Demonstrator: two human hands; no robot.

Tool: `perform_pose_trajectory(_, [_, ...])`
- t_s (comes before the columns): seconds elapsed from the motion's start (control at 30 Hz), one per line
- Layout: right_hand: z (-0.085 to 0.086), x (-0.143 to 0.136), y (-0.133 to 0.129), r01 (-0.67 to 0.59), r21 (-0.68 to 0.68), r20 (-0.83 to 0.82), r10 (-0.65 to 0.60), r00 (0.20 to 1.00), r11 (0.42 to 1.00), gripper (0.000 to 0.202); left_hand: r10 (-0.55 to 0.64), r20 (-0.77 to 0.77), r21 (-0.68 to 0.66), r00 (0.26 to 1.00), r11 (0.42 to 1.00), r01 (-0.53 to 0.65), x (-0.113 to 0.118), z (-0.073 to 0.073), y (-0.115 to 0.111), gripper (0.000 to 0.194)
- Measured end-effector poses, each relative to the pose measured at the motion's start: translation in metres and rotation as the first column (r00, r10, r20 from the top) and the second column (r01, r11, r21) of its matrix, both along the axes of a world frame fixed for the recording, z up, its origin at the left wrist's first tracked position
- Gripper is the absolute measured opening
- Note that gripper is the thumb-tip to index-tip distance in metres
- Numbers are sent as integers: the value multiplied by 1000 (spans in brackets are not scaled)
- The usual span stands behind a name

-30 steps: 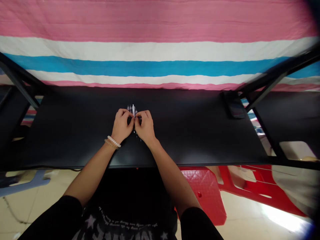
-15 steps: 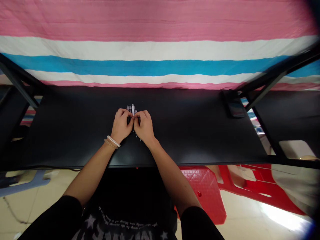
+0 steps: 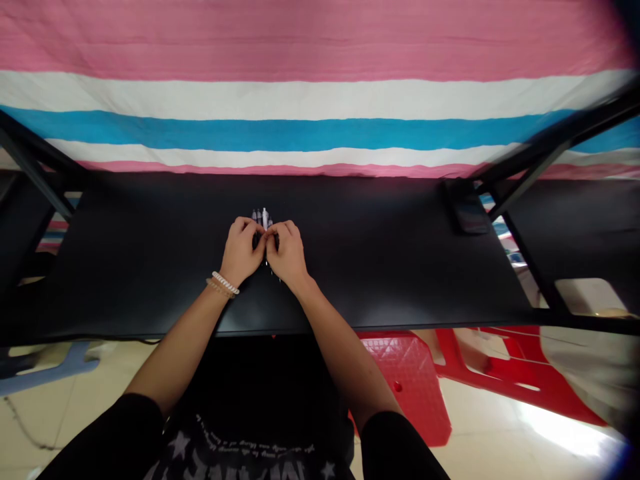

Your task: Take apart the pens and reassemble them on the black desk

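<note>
Several pens lie close together on the black table (image 3: 380, 253), pointing away from me. One white pen (image 3: 265, 216) stands out among darker, clear-barrelled pens (image 3: 256, 216). My left hand (image 3: 243, 247), with two bead bracelets at the wrist, curls over the bunch from the left, thumb and fingers drawn together. From the right, my right hand (image 3: 286, 250) does the same, its fingertips meeting the left ones over the white pen. Both hands look closed on the pens. The fingers hide the middle of the bunch; only its far ends and a few tips nearer me show.
A dark phone-like object (image 3: 469, 208) rests at the table's right end. Black metal frame bars (image 3: 533, 173) rise at both ends, and a striped cloth (image 3: 320, 133) hangs behind. Below the front edge is a red plastic stool (image 3: 405, 380).
Hardly anything differs. Both hands stay over the pens with fingertips together, and the whole view has shifted very slightly.
</note>
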State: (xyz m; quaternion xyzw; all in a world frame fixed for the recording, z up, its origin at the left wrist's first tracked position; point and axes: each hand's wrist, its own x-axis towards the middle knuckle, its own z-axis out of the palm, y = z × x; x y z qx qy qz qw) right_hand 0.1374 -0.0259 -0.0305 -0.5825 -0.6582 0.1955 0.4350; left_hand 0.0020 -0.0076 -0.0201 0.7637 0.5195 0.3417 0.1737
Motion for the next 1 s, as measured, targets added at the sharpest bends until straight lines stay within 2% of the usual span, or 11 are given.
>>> perform_pose_trajectory(1.0, [4,0,1,-19,-19,3,19,1000,1000,17,8,17,-14,1000,1000,-8,0,0,1,5])
